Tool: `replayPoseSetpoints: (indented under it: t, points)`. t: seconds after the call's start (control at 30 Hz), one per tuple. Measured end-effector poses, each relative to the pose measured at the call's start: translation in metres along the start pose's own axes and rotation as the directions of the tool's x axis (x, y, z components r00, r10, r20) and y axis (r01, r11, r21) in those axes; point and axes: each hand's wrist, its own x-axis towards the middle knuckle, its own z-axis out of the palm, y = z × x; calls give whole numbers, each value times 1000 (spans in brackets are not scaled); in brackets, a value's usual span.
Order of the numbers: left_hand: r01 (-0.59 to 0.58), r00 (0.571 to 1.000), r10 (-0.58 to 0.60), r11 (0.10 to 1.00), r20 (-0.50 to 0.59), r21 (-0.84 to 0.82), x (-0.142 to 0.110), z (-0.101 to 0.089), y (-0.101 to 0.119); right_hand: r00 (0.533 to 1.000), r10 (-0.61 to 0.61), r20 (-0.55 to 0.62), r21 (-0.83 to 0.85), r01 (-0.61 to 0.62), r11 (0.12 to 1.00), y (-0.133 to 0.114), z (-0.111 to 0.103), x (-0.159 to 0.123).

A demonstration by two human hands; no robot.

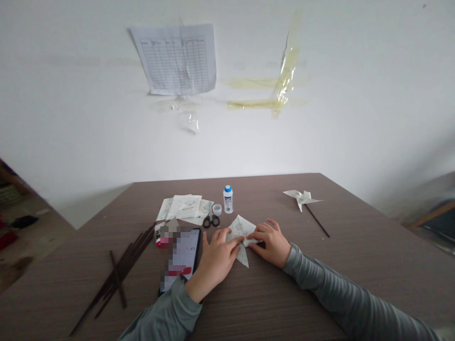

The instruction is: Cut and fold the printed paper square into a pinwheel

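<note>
On the table (362, 232), nearer than the bottle (228, 201), left hand (216, 255) and right hand (274, 244) hold paper (240, 227), fingers half-curled.

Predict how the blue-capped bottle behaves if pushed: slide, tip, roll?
The bottle would probably tip if pushed high: it stands upright, taller than wide. Once down, it would likely roll, as its body looks rounded. A low push might just slide it, since the table looks smooth.
</note>
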Motion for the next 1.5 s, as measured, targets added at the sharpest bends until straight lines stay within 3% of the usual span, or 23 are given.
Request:
replayPoseSetpoints:
  t: [0.4, 0.6, 1.23, 1.5]
  points:
    - [-77, 996, 78, 996, -35, 44, -2, 1, -4, 1000, 23, -5, -3, -23, 1000, -1, -1, 1]
    - [-43, 999, 43, 998, -18, 44, -3, 3, -2, 1000, 1, -11, -8, -1, 1000, 0, 0, 1]
    - [-97, 994, 99, 994, -42, 55, -3, 3, -7, 999, 20, 42, -20, -19, 1000, -6, -5, 0]
    - [-46, 999, 47, 999, -9, 21, -3, 5, -4, 998, 37, 58, -36, -35, 999, -9, -6, -1]
